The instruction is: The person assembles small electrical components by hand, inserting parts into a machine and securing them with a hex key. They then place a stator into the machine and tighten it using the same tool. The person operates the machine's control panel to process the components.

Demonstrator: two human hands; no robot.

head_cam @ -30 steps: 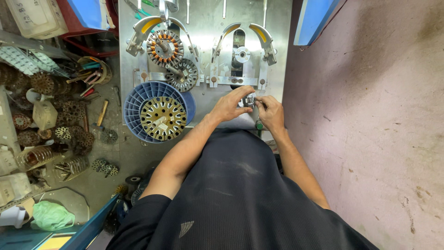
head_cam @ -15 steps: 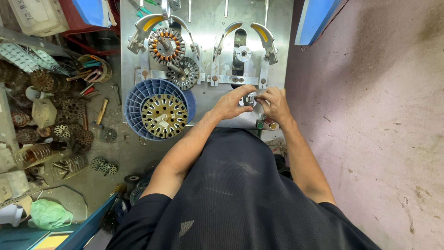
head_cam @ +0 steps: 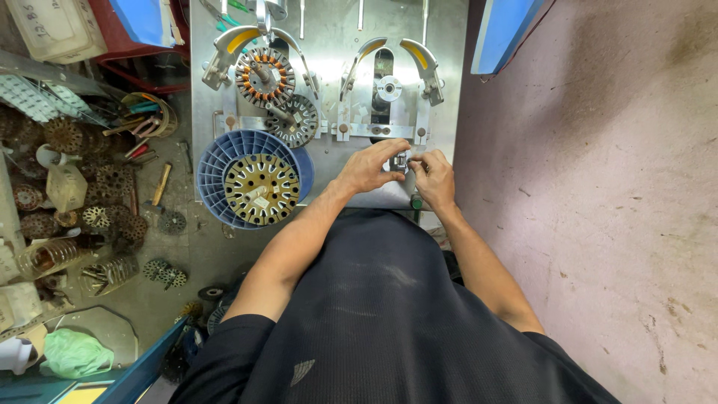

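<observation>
Right now both hands meet at the lower edge of a grey metal winding machine plate. The left hand lies with its palm down, and its fingers are curled around a small metal part that stands on the plate between the two hands. The right hand comes from the other side, and its fingertips pinch the same small part. The part is too small to say exactly what it is; it looks like a shiny knob or clamp.

Left of the hands, a blue plastic basket stands at the edge of the plate, and a brass-coloured stator core lies inside it. Above the basket, a stator with copper windings is mounted on the machine, with a second, darker stator just beside it. At the upper middle, two curved metal guides with yellow tips stand around a slot.

On the dusty floor at the far left lie many loose stator cores and a green plastic bag.
</observation>
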